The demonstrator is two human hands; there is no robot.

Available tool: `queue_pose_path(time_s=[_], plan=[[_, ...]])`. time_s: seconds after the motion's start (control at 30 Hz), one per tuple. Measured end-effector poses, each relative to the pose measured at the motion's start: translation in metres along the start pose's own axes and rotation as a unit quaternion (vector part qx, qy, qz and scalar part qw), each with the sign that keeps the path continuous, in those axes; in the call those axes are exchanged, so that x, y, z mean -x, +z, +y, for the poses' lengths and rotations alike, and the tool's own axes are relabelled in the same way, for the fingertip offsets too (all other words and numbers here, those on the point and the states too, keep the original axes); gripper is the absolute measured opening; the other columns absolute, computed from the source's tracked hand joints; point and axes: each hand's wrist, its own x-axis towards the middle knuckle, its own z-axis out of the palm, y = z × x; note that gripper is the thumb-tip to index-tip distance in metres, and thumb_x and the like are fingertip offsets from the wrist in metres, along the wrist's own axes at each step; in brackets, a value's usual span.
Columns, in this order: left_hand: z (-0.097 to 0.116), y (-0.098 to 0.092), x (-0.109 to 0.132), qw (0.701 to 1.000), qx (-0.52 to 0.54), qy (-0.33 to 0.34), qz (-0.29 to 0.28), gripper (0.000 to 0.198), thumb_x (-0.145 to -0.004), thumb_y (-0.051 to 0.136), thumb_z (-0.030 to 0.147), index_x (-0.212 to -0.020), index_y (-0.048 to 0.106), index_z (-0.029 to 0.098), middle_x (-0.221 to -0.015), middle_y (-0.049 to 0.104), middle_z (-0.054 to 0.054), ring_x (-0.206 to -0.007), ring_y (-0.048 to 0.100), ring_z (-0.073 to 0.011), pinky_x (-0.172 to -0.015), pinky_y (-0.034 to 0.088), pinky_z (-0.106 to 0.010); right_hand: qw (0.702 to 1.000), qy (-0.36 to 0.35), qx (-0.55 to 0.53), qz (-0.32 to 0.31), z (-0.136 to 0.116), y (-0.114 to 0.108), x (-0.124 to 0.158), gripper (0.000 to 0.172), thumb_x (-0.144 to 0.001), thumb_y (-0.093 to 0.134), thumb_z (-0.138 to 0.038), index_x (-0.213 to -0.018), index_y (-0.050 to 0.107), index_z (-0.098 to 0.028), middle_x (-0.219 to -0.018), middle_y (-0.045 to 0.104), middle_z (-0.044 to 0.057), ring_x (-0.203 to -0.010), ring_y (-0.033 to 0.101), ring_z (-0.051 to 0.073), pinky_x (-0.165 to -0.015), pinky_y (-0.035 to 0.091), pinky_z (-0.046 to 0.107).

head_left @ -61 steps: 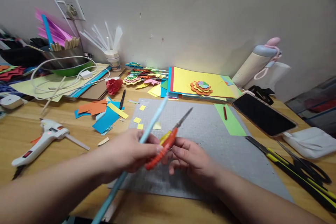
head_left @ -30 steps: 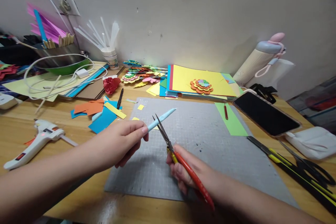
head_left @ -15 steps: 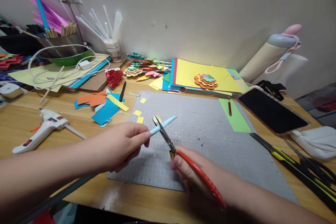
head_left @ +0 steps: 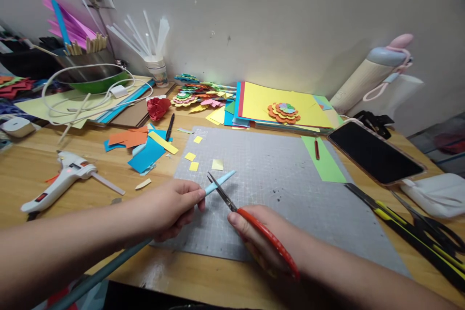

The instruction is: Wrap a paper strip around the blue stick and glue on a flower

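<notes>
My left hand (head_left: 180, 207) is closed around a light-blue paper tube (head_left: 226, 177). One pointed end sticks out beyond my fingers, and the long rest of it runs down to the lower left under my forearm. My right hand (head_left: 259, 232) grips red-handled scissors (head_left: 269, 235). Their slightly parted blades cross the tube just past my left fingertips. Below both hands lies a grey cutting mat (head_left: 286, 164). Several small yellow paper squares (head_left: 193, 166) rest on it, and a paler square (head_left: 217, 164) lies behind the blades.
To the left is a white glue gun (head_left: 69, 174) near orange and blue paper scraps (head_left: 147, 155). Paper flowers (head_left: 198, 94) and stacked coloured paper (head_left: 269, 97) stand along the wall. A phone (head_left: 374, 152), a black-and-yellow cutter (head_left: 395, 223) and black scissors (head_left: 432, 227) lie at right.
Both hands have shifted slightly down and left with the tube and scissors. The blades now cross the tube nearer my left fingers, and the pale square behind them shows fully.
</notes>
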Motion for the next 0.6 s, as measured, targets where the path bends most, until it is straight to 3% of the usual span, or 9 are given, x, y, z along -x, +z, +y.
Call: queue_pose_path(time_s=[0.13,0.27,0.47,0.53,0.6], plan=[[-0.002,-0.002,0.001,1.0,0.004,-0.003,-0.016,0.039,-0.08,0.049,0.06,-0.081,0.051,0.021,-0.047,0.037,0.01,-0.03,0.025,-0.0051,-0.03,0.018,-0.017,1.0,-0.011,-0.016,-0.006,-0.001,0.001,-0.002,0.055,-0.091,0.034,-0.064,-0.054,0.036,-0.023,-0.041,0.032,-0.005,-0.039,0.026,0.008,-0.037,0.018,0.024],[-0.005,-0.004,0.002,0.999,0.026,-0.013,-0.028,0.042,-0.078,0.051,0.062,-0.081,0.052,0.02,-0.05,0.039,0.01,-0.031,0.025,-0.0046,-0.033,0.015,-0.018,0.998,-0.047,0.027,0.029,0.0,-0.002,-0.006,0.05,-0.088,0.044,-0.058,-0.056,0.03,-0.022,-0.049,0.027,-0.006,-0.046,0.022,0.008,-0.041,0.019,0.024],[-0.013,-0.009,-0.001,0.998,0.051,-0.021,-0.042,0.041,-0.083,0.048,0.059,-0.083,0.054,0.018,-0.052,0.041,0.008,-0.034,0.027,-0.004,-0.035,0.016,-0.017,0.999,-0.005,-0.048,-0.005,0.004,-0.006,-0.01,0.051,-0.088,0.037,-0.066,-0.059,0.036,-0.024,-0.041,0.031,-0.007,-0.033,0.029,0.008,-0.033,0.023,0.023],[-0.009,-0.011,0.003,0.997,0.065,-0.01,-0.039,0.039,-0.085,0.047,0.057,-0.085,0.055,0.018,-0.053,0.042,0.008,-0.034,0.029,-0.004,-0.034,0.017,-0.017,0.998,-0.008,-0.009,0.058,0.005,-0.015,-0.013,0.05,-0.089,0.029,-0.067,-0.063,0.038,-0.025,-0.041,0.034,-0.007,-0.031,0.034,0.01,-0.033,0.027,0.024],[0.0,-0.013,0.01,0.996,0.083,0.015,-0.028,0.036,-0.086,0.05,0.053,-0.086,0.057,0.018,-0.056,0.045,0.006,-0.035,0.031,-0.004,-0.033,0.018,-0.016,0.98,-0.024,0.087,0.179,0.006,-0.03,-0.016,0.047,-0.09,0.03,-0.063,-0.067,0.043,-0.024,-0.046,0.041,-0.005,-0.037,0.041,0.012,-0.039,0.031,0.026]])
